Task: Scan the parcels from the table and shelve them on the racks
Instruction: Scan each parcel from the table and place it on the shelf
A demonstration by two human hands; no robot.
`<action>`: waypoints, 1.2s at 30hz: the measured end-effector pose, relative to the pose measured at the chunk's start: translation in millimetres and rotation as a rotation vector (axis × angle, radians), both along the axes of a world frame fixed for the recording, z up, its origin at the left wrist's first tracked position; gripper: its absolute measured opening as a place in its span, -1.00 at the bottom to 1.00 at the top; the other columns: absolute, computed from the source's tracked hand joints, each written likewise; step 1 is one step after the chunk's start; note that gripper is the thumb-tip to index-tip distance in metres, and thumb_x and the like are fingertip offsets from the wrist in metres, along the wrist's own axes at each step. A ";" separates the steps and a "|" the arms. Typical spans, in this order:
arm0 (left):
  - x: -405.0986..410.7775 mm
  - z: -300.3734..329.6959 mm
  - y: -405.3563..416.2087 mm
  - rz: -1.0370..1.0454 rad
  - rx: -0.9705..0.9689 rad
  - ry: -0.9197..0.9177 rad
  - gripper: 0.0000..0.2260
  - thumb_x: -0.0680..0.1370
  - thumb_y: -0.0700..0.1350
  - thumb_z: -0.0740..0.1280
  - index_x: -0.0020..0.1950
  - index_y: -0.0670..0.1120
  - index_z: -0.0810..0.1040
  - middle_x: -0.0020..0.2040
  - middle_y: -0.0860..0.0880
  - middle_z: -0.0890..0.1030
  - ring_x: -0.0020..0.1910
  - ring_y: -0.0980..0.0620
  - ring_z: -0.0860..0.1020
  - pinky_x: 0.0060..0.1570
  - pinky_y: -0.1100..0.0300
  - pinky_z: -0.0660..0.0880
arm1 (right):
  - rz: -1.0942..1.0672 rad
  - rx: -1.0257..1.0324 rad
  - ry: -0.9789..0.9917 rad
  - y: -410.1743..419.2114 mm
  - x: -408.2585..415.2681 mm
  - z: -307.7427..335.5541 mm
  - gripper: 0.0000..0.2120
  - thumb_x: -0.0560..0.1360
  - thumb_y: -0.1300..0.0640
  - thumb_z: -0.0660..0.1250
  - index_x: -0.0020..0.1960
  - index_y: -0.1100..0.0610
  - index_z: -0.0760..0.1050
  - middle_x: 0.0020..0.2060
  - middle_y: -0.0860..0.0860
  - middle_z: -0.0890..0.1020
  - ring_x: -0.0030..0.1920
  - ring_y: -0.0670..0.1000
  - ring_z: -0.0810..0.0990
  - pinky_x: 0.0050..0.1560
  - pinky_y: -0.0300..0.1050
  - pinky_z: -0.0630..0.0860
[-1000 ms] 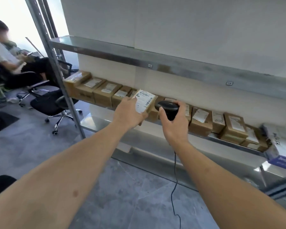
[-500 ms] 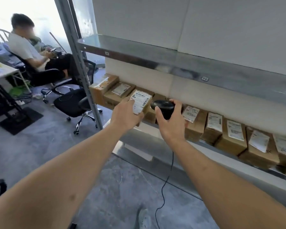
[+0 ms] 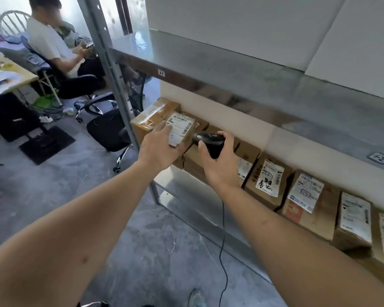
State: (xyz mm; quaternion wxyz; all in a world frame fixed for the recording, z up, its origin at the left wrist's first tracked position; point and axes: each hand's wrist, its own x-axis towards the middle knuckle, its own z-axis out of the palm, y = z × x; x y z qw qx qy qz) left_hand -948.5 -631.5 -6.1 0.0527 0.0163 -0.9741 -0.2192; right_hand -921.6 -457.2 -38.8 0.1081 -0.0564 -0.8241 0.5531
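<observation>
Since the earlier frames the view has swung left along the rack; both hands now sit at the far-left end of the row, beside the upright post [image 3: 111,69], where before they hung before mid-shelf boxes.

Left hand [image 3: 162,149] holds the parcel [image 3: 182,130] from its near side, fingers laid up onto the white label; the parcel stands tilted at the shelf front, just right of the taped end box [image 3: 151,119] and seemingly touching it; whether its base rests on the shelf cannot be told. Right hand [image 3: 220,167] grips the black scanner [image 3: 208,141], fingers curled round the body, its cable [image 3: 223,240] hanging down to the floor.

Step in hand, as judged: seating the parcel in the row. To do it well: slide it back squarely, label kept facing out, barcode uncovered; keep the scanner head off the neighbouring cartons.

Edges and room: the post closes the left side; the upper shelf [image 3: 231,69] overhangs the row, so entry should be low and level; the row of boxes [image 3: 268,180] to the right stands packed close, leaving little slack; the cable could snag on the shelf lip; floor behind holds an office chair [image 3: 108,129], with a seated person [image 3: 51,43] far left, well apart.
</observation>
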 end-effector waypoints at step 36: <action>-205.4 -26.6 -121.6 -0.605 -0.229 0.009 -0.41 0.64 0.15 0.28 0.62 -0.06 0.30 0.66 -0.16 0.26 0.63 -0.29 0.20 0.62 -0.23 0.14 | -0.491 0.050 -0.075 -151.8 -120.2 -1.3 -0.45 0.60 -0.13 0.43 0.49 -0.10 0.27 0.00 -0.26 0.56 -0.01 -0.18 0.60 0.15 0.07 0.65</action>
